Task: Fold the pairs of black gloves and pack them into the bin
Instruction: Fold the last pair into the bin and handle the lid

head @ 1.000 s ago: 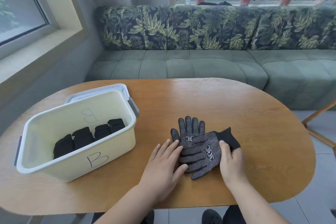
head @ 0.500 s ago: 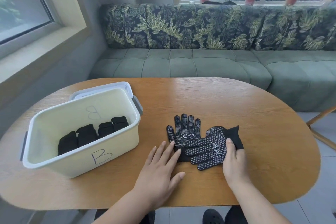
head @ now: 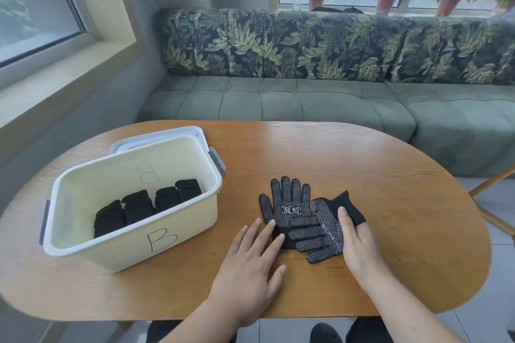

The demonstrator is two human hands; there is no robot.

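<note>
Two black gloves with white grip dots lie right of the table's middle. The first glove [head: 287, 203] is flat, its fingers pointing away from me. The second glove [head: 320, 237] lies slanted across the first one's lower right, fingers toward me and cuff up to the right. My right hand [head: 359, 245] pinches this second glove at its cuff. My left hand [head: 250, 267] lies flat with fingers spread, its fingertips touching the first glove's cuff. The cream bin [head: 133, 248] marked "B" stands at the left and holds several folded black glove bundles [head: 147, 206] in a row.
The oval wooden table [head: 390, 175] has its near edge just below my wrists. A white lid [head: 156, 136] sits behind the bin. A green sofa [head: 278, 103] runs along the far side. A wooden chair leg [head: 490, 184] shows at the right.
My right hand has drawn the upper glove to the right, uncovering most of the first glove. My left hand slid off the pair back to the first glove's cuff.
</note>
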